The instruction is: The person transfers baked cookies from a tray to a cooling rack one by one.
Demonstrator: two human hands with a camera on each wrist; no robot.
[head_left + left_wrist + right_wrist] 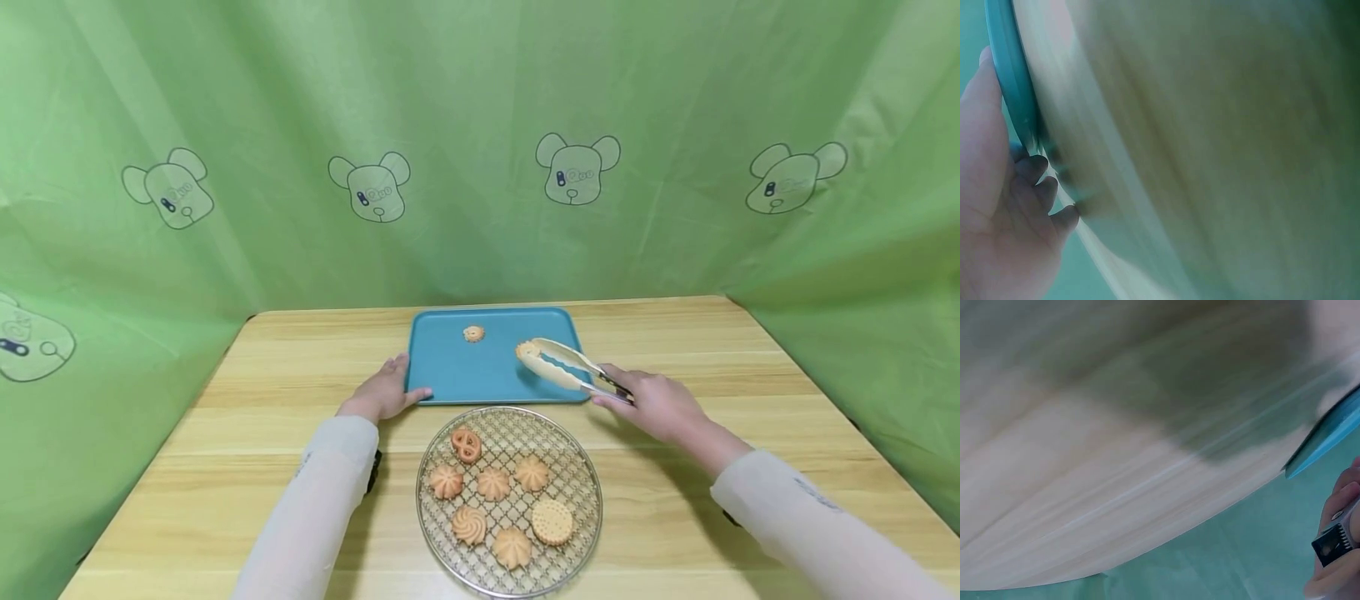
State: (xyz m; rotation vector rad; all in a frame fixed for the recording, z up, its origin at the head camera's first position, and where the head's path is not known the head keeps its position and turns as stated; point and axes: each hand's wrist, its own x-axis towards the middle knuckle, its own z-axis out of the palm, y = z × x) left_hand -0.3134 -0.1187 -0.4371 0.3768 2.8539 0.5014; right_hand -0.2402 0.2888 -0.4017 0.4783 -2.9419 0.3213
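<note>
My right hand [660, 407] grips a pair of tongs [558, 367] with pale scalloped tips and metal arms. Between the tips is a cookie [528, 349], held over the right part of a blue tray [442, 367]. Another cookie [473, 333] lies on the tray near its back. My left hand [384, 390] touches the tray's front left corner, thumb at the front rim and fingers along the left side. In the left wrist view the left hand [1004, 187] lies against the tray edge [1015, 69]. The right wrist view shows only the tongs' handle end [1333, 544].
In front of the tray stands a round wire rack [510, 427] holding several cookies, among them a pretzel-shaped one [466, 446] and a round dotted one [552, 522]. The wooden table [300, 367] is enclosed by a green curtain [465, 250] at the back and sides.
</note>
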